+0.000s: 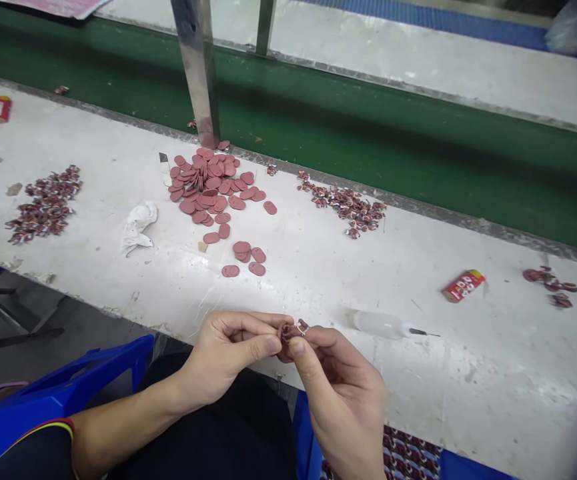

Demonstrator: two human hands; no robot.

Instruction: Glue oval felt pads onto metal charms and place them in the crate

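Above the table's near edge, both hands meet at a small dark-red figure piece [288, 331] with a pale, whitish detail on its right end. My left hand [235, 347] pinches its left side between thumb and fingers. On the other side, my right hand [338, 380] grips it with thumb and forefinger. Fingers cover much of the piece, so its full shape is hidden. A white squeeze bottle with a thin needle tip [381, 325] lies to the right of my hands. Just beyond them are several loose reddish oval discs [242, 247].
A larger heap of oval discs [208, 183] lies by a metal post [195, 73]. Small dark-red pieces form piles at right [351, 208] and left [45, 203]. Crumpled white tissue [139, 227], a red cylinder [463, 285] and a green conveyor belt [368, 127] are around. A blue stool [83, 380] stands at left.
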